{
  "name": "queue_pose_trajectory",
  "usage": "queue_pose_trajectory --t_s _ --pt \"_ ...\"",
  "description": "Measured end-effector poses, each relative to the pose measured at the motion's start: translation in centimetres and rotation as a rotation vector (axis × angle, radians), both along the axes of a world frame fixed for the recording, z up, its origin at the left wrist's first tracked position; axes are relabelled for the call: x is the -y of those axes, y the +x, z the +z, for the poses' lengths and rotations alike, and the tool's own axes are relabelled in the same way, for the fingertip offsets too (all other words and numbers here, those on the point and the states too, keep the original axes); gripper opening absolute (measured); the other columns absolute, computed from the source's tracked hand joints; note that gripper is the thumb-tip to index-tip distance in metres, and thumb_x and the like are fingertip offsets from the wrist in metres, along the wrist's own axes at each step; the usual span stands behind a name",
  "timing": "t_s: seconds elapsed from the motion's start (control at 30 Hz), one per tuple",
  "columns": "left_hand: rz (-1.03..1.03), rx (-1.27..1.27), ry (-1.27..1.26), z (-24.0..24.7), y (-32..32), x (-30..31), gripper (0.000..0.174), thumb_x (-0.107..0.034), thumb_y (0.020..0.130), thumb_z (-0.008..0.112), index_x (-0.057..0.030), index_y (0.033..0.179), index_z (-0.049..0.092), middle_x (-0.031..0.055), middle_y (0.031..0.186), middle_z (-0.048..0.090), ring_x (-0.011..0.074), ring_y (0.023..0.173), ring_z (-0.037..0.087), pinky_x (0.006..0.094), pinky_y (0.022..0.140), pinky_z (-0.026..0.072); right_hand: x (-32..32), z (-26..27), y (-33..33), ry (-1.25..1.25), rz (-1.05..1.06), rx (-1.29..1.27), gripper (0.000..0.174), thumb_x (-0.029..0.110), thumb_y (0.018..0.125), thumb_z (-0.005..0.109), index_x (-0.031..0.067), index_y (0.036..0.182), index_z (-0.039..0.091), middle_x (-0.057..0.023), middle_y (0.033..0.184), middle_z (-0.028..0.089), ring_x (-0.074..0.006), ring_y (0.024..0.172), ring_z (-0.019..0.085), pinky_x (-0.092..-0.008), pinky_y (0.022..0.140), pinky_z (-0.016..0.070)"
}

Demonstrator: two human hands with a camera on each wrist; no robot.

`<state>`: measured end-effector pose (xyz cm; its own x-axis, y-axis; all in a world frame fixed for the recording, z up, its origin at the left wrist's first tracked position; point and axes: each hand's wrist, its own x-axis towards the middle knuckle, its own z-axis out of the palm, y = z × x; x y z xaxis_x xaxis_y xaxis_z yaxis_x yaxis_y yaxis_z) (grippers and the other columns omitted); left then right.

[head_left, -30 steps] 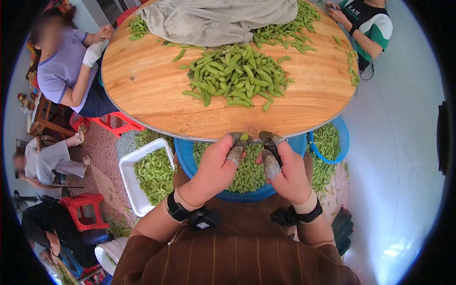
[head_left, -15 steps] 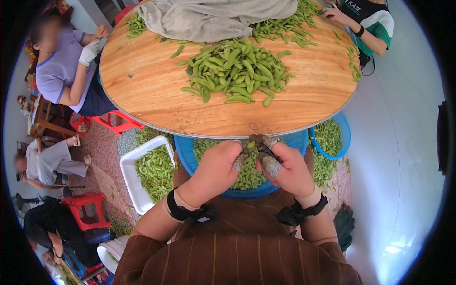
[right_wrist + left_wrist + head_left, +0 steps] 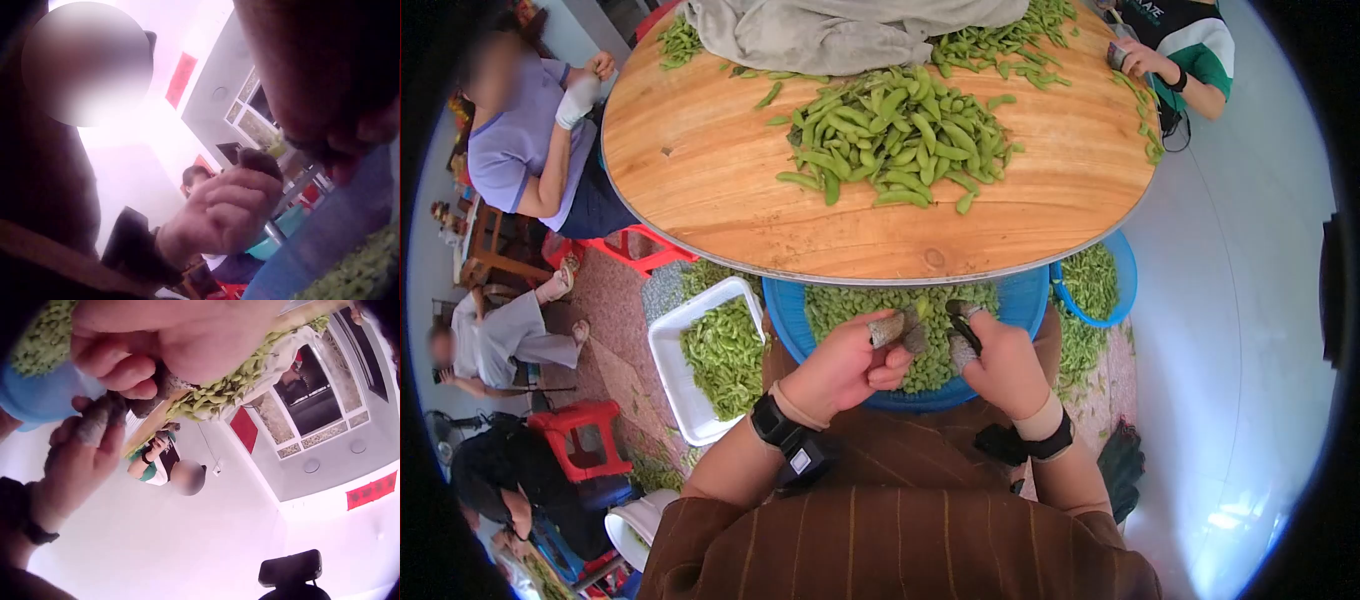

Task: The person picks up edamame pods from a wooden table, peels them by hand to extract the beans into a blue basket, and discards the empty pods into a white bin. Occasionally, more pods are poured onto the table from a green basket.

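Over a blue basin (image 3: 784, 318) of green beans (image 3: 850, 303), my left hand (image 3: 838, 365) pinches a green soybean pod (image 3: 922, 309) between wrapped thumb and forefinger. My right hand (image 3: 1008, 368) is a little to the right, its grey-wrapped thumb and forefinger gripping a slim black object (image 3: 973, 338) whose kind is too small to make out. In the left wrist view the right hand (image 3: 81, 462) shows below the left hand's curled fingers (image 3: 122, 372). A heap of soybean pods (image 3: 900, 145) lies on the round wooden table (image 3: 750, 225) ahead.
A white tub (image 3: 670, 370) of pods stands left of the basin, a blue basket (image 3: 1128, 285) at right. Grey cloth (image 3: 820, 35) covers the table's far side. A person in purple (image 3: 520, 150) sits at left; another person's hand (image 3: 1138, 60) is at far right.
Both hands have drawn back from the table edge toward the body. Fingertips that met half a second ago are now apart, and the pod stays in the left hand.
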<state>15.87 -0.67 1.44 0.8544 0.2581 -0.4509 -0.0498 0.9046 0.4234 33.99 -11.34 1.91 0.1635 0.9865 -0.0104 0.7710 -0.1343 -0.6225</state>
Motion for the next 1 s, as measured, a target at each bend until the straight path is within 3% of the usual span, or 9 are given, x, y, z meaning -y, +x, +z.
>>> queue_pose_trajectory --t_s 0.3,0.37,0.4,0.47,0.6,0.67,0.73,0.87,1.0 --pt "0.193 -0.524 0.531 0.1 -8.3 -0.7 0.014 -0.016 0.09 0.056 -0.0026 0.092 0.054 0.0066 0.064 0.051 0.0174 0.048 0.045 0.0268 0.046 0.0359 -6.7 4.5 1.2 0.425 -0.225 0.213 0.028 0.005 0.07 0.062 0.0002 0.096 0.052 -0.0208 0.078 0.058 -0.0409 0.072 0.058 -0.0456 0.061 0.0472" --pt "-0.025 -1.044 1.418 -0.8 -11.7 -1.0 0.023 -0.016 0.084 0.064 0.0011 0.096 0.055 0.0133 0.073 0.059 0.025 0.061 0.056 0.0332 0.057 0.0454 -8.2 4.1 1.4 0.43 -0.224 0.259 0.026 0.006 0.07 0.063 0.0004 0.094 0.052 -0.0206 0.08 0.058 -0.0414 0.07 0.057 -0.046 0.061 0.0467" --pt "-0.018 -1.05 1.418 -1.4 -12.8 -0.9 0.023 -0.016 0.084 0.064 0.0011 0.096 0.055 0.0133 0.073 0.059 0.025 0.061 0.056 0.0332 0.057 0.0454 -8.7 3.9 1.5 0.387 -0.248 0.283 0.025 0.007 0.071 0.063 0.0003 0.092 0.052 -0.0205 0.08 0.058 -0.041 0.07 0.057 -0.0464 0.061 0.0464" --pt "0.068 -1.467 1.915 -2.2 -14.2 -0.4 0.026 -0.014 0.075 0.069 0.0016 0.093 0.059 0.017 0.078 0.061 0.0262 0.061 0.058 0.0332 0.057 0.0473 -9.2 3.5 1.5 0.347 -0.264 0.305 0.024 0.007 0.071 0.063 0.0002 0.091 0.052 -0.0203 0.08 0.058 -0.0407 0.069 0.057 -0.0468 0.062 0.0462" --pt "0.123 -1.069 1.607 -1.1 -12.9 -0.4 0.024 -0.012 0.079 0.067 0.0009 0.097 0.058 0.0137 0.08 0.063 0.0223 0.065 0.058 0.0316 0.06 0.048 -8.0 3.7 2.4 0.359 -0.222 0.201 0.016 0.007 0.073 0.063 -0.0005 0.083 0.054 -0.0185 0.075 0.059 -0.0356 0.067 0.059 -0.0427 0.06 0.047" --pt "0.163 -0.6 1.233 1.1 -9.0 0.0 0.018 -0.012 0.087 0.059 0.0023 0.098 0.056 0.0107 0.087 0.063 0.0182 0.071 0.058 0.0297 0.063 0.0466 -6.8 4.5 2.1 0.306 -0.232 0.129 0.014 0.008 0.074 0.064 -0.0009 0.083 0.056 -0.0182 0.075 0.061 -0.0319 0.067 0.061 -0.039 0.06 0.048" --pt "0.089 -0.391 0.85 3.2 -6.0 0.1 0.021 -0.021 0.095 0.051 -0.0004 0.096 0.057 0.006 0.079 0.061 0.0109 0.062 0.052 0.0234 0.054 0.0414 -5.2 5.9 1.5 0.241 -0.135 -0.28 0.017 0.011 0.076 0.068 0.0002 0.089 0.062 -0.0165 0.076 0.063 -0.0212 0.069 0.063 -0.0306 0.062 0.0478" --pt "0.001 -0.204 0.486 4.6 -1.0 -0.5 0.031 -0.031 0.098 0.045 -0.0029 0.095 0.057 0.006 0.072 0.059 0.0081 0.053 0.045 0.0202 0.046 0.0327 -2.2 6.7 0.9 0.107 0.068 -0.59 0.025 0.012 0.076 0.073 0.0025 0.098 0.065 -0.0091 0.078 0.064 -0.0122 0.068 0.057 -0.0268 0.064 0.0467" --pt "-0.238 -0.15 0.313 4.1 0.6 -0.6 0.034 -0.034 0.099 0.042 -0.0035 0.096 0.057 0.0018 0.062 0.049 0.0071 0.046 0.035 0.0211 0.041 0.0242 -1.2 6.2 0.9 0.141 0.157 -0.491 0.023 0.013 0.079 0.07 0.0 0.096 0.063 -0.0094 0.078 0.063 -0.0121 0.068 0.056 -0.0255 0.064 0.0461"
